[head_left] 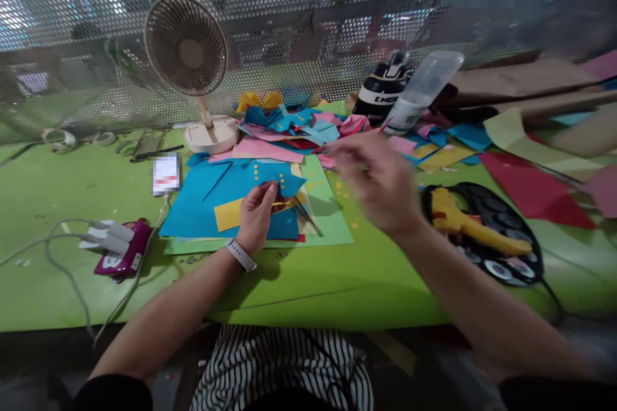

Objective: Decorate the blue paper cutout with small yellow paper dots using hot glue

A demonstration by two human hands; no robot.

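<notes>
My left hand (255, 215) rests on a stack of coloured paper and pinches a blue paper piece (282, 180) dotted with small yellow bits, above a yellow strip (229, 213). A white band sits on that wrist. My right hand (380, 183) is raised over the table to the right of the stack, smeared by motion, so its fingers cannot be read. Blue sheets (212, 199) lie on a light green sheet (332, 218).
A small white fan (190, 58) stands at the back left. A yellow glue gun (465, 221) lies on a dark round tray (506, 231) at the right. Paper scraps (299, 125), a bottle (421, 90), a red sheet (535, 192) and a power strip (116, 244) with cables surround the work.
</notes>
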